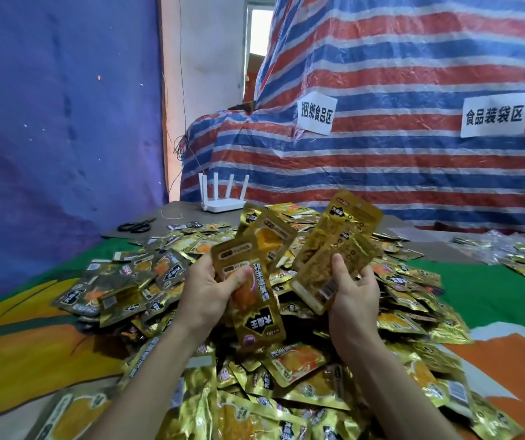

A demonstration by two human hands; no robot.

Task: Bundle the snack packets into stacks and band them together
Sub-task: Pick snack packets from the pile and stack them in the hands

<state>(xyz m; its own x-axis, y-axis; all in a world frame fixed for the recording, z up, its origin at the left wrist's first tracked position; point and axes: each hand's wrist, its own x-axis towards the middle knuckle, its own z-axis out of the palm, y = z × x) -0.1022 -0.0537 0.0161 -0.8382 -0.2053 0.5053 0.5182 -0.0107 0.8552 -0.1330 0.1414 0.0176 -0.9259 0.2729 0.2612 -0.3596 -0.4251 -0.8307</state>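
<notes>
Striped tarpaulin [381, 160] hangs behind our green-and-orange table cover [489, 296], where a heap of gold snack packets [302, 373] spreads. Our left hand [204, 293] grips a fanned bunch of packets [259, 325] (printed faces toward us), thumb pressed on the front one; our right hand [354, 300] holds a second bunch [340, 236] above the heap, backs showing. A white router [223, 204] and black scissors [135, 226] sit far left.

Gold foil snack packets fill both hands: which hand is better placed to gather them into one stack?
Probably the left hand: its thumb pins a fan of gold foil snack packets. The right hand holds its own gold packets beside them, free to slide over.
</notes>
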